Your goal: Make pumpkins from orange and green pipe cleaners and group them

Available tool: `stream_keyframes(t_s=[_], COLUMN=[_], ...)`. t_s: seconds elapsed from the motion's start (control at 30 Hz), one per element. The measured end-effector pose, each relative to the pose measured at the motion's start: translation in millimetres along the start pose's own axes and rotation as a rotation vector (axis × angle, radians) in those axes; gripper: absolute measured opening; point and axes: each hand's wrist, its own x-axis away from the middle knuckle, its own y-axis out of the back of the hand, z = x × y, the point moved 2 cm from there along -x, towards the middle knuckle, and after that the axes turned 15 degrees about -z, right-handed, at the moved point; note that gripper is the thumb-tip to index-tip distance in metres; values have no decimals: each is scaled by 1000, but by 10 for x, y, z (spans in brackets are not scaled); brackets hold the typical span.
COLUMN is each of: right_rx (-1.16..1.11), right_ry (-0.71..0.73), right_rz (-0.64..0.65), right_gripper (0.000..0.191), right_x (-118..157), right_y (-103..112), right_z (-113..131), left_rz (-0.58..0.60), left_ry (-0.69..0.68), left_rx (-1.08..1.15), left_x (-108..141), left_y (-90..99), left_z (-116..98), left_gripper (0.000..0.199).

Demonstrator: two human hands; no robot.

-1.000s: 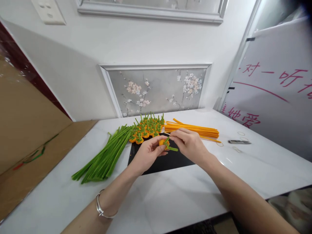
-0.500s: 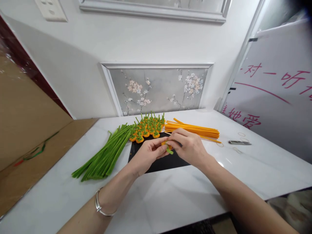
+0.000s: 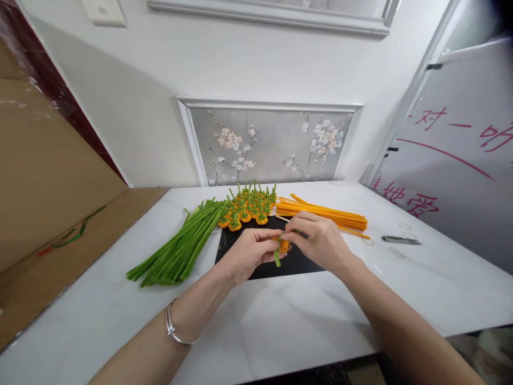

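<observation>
We had a cluster of green-topped orange pieces (image 3: 245, 216) seemingly done, while over the black mat (image 3: 303, 264) our left fingers (image 3: 267, 246) held another (image 3: 284, 246), our right fingers (image 3: 297, 243) pinched a green strip (image 3: 300, 233), and green (image 3: 178, 246) and orange bundles (image 3: 326, 213) waited

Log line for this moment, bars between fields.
left hand: holds orange pumpkin | right hand: pinches green strip | table: more pumpkins, green bundle, orange bundle, metal tool

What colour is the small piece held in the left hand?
The small piece is orange with green strips, showing best in the head view.
</observation>
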Motion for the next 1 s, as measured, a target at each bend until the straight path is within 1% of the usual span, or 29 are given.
stream_keyframes(t_s=[0.1, 0.3, 0.4, 0.47, 0.53, 0.63, 0.8, 0.9, 0.97, 1.0], right_rx=[2, 43, 11, -18, -53, -113, -238, -381, -512, -564], right_ry=[10, 112, 109, 74, 8, -139, -362, -523, -647, -692], right_rz=[-6, -62, -70, -88, -106, -83, 16, 94, 124, 129], right_gripper=[11, 18, 18, 18, 16, 15, 14, 11, 5, 6], right_x=[8, 53, 60, 53, 40, 22, 44, 83, 105, 112], right_y=[-6, -41, -45, -41, -36, -41, -93, -145, -172, -178], right_z=[4, 21, 27, 49, 82, 129, 150, 134, 121, 114], left_rz=[-30, -1, -48, -81, -110, -133, -58, -70, -86, -87], left_ry=[37, -15, -17, -12, -11, -17, -59, -60, -55, -56], left_rx=[31, 35, 68, 88, 101, 100, 92, 124, 130, 122], left_x=[-1, -2, -3, -9, -20, -28, -5, 1, -2, -4], left_y=[23, 53, 63, 67, 71, 68, 25, 23, 30, 33], left_z=[-22, -61, -66, -57, -41, -15, 4, 5, 3, 1], left_gripper=[28, 27, 30, 31, 33, 36, 36, 38, 41, 42])
